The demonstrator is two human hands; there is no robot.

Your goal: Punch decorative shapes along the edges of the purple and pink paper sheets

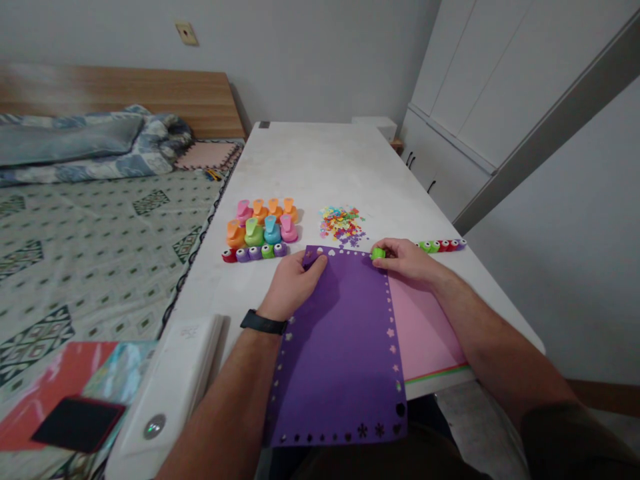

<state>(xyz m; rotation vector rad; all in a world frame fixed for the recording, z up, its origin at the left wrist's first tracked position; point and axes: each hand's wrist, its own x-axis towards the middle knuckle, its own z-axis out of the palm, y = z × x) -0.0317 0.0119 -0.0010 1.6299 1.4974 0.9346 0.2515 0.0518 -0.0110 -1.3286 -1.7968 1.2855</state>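
A purple sheet of paper [340, 340] with punched shapes along its edges lies before me, its near end overhanging the table. My left hand [295, 283] pinches its upper left corner, thumb on top. At the upper right corner, my right hand [407, 260] grips a small green craft punch [379, 254] against the paper's edge. Part of that punch is hidden by my fingers. Beneath my right forearm lies a pink sheet [425, 327], with red and green sheet edges showing under it. Just beyond the purple sheet sits a pile of colourful paper cutouts [343, 223].
Larger craft punches [254, 231] stand in rows at left, with a row of small punches [255, 253] before them. More small punches [443, 246] line up at right. A long white device [173, 387] lies on the table's left edge, beside a bed [100, 267] holding a phone [79, 423].
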